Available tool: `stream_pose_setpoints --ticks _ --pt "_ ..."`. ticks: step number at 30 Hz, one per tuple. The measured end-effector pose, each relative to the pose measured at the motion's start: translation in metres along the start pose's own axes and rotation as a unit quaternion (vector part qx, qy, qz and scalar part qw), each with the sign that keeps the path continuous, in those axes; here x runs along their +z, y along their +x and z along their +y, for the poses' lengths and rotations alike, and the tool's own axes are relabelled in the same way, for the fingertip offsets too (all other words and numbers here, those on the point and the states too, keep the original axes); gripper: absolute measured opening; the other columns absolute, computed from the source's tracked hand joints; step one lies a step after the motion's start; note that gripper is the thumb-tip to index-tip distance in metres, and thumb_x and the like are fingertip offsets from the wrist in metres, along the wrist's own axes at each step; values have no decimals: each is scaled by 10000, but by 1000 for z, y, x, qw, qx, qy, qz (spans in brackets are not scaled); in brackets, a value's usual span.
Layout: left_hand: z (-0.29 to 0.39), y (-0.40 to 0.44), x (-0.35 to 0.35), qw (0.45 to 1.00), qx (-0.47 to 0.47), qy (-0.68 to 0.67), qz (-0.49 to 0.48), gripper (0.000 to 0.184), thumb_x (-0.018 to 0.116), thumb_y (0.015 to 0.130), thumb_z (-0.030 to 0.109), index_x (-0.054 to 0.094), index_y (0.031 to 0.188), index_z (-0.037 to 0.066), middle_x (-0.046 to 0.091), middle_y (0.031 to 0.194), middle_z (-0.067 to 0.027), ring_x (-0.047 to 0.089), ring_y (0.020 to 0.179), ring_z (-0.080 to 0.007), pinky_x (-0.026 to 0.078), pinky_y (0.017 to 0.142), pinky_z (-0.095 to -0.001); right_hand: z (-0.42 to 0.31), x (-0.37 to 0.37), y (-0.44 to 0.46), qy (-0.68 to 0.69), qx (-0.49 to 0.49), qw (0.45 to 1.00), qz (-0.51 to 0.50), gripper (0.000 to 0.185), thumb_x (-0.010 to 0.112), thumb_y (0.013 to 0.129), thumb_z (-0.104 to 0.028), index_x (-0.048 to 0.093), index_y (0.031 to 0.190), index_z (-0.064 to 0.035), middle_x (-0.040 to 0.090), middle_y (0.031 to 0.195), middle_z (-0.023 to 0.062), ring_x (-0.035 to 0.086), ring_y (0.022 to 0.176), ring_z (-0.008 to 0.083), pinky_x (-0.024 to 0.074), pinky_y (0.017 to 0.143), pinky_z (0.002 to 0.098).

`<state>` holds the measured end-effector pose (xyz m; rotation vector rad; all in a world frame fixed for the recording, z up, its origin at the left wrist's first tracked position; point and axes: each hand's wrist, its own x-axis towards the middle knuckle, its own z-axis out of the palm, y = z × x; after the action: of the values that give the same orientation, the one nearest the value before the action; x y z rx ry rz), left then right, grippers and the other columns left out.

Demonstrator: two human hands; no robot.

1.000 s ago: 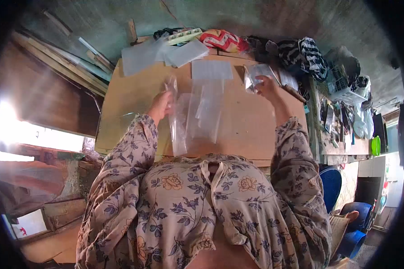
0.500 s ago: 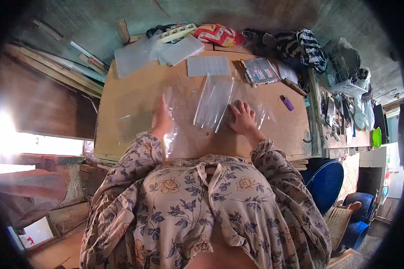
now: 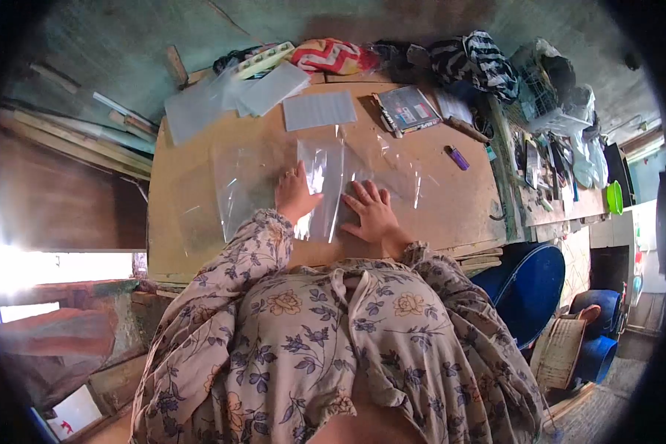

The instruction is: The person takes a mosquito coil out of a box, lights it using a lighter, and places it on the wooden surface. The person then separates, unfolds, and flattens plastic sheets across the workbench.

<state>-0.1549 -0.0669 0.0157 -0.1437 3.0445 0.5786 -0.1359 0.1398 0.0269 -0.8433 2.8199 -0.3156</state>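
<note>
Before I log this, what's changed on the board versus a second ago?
Right hand left the flat box, moved left and toward the body, and now rests, fingers spread, on the clear plastic. Left hand released its grip on the plastic, moved right, and now lies on it. The plastic is spread flatter. White sheet and red-patterned cloth at the back: unchanged.

No lettering is legible, even on the dark printed packet (image 3: pixel 409 109).

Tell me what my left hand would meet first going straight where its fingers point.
Past the clear film at its fingers, your left hand would probably meet the pale rectangular sheet, though depth is unclear.
</note>
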Motion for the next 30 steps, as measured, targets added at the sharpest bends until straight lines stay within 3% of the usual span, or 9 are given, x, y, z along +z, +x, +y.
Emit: stream_pose_setpoints --ticks 5,11,13,19,21,25,26,28,30 --pt "-32 14 10 982 -29 -185 3 249 590 709 228 533 850 31 582 811 -174 557 791 -323 422 690 -394 10 8 -10 12 -31 998 52 581 496 732 -459 365 1232 -194 231 1337 75 171 1241 287 162 969 504" --pt "-102 20 -65 983 -118 -135 48 175 559 728 155 525 795 -3 589 745 -141 581 685 -245 442 595 -350 22 5 -19 12 -12 998 58 566 493 745 -438 370 1228 -170 249 1326 77 183 1237 283 165 968 491" --pt "-152 19 -66 937 -175 -295 64 142 577 713 118 532 766 -7 588 695 -97 574 585 -177 447 526 -307 25 3 -18 12 -21 998 62 557 526 729 -400 386 1213 -161 258 1319 79 198 1229 280 184 955 495" --pt "-186 -15 -71 899 -246 -361 38 172 612 689 106 540 784 -18 568 632 -43 532 495 -118 423 450 -256 44 2 -7 26 -20 998 60 514 575 694 -330 439 1148 -131 304 1289 90 238 1205 285 216 940 487" --pt "-187 -23 -64 895 -259 -362 39 175 617 680 109 542 782 -11 568 642 -41 533 515 -112 421 457 -251 56 2 3 15 14 986 163 475 584 686 -293 467 1107 -107 334 1267 101 275 1185 290 229 931 489" --pt "-185 -34 -61 894 -294 -338 27 274 620 684 112 503 920 35 546 763 -47 508 573 -129 418 482 -259 81 -18 7 -119 286 888 339 409 577 692 -272 505 1065 -121 440 1189 107 366 1121 295 256 921 463" --pt "-182 -37 -63 871 -313 -379 23 305 631 672 120 501 934 36 543 778 -54 504 588 -140 418 487 -268 92 -22 9 -120 284 889 340 409 577 692 -272 505 1065 -121 440 1189 107 366 1121 295 256 921 463" --pt "-203 -32 -51 853 -307 -421 -31 421 658 648 171 479 1001 28 541 908 -86 528 760 -164 449 579 -305 111 -30 11 91 399 905 112 354 575 703 -273 526 1013 -110 562 1004 114 507 970 279 361 835 415" --pt "-183 -32 -65 938 -292 -186 -11 549 669 637 228 431 1091 30 491 1070 -139 495 955 -210 450 700 -337 116 -32 18 131 334 919 163 309 576 704 -273 540 949 -89 581 900 119 544 881 274 398 763 396"
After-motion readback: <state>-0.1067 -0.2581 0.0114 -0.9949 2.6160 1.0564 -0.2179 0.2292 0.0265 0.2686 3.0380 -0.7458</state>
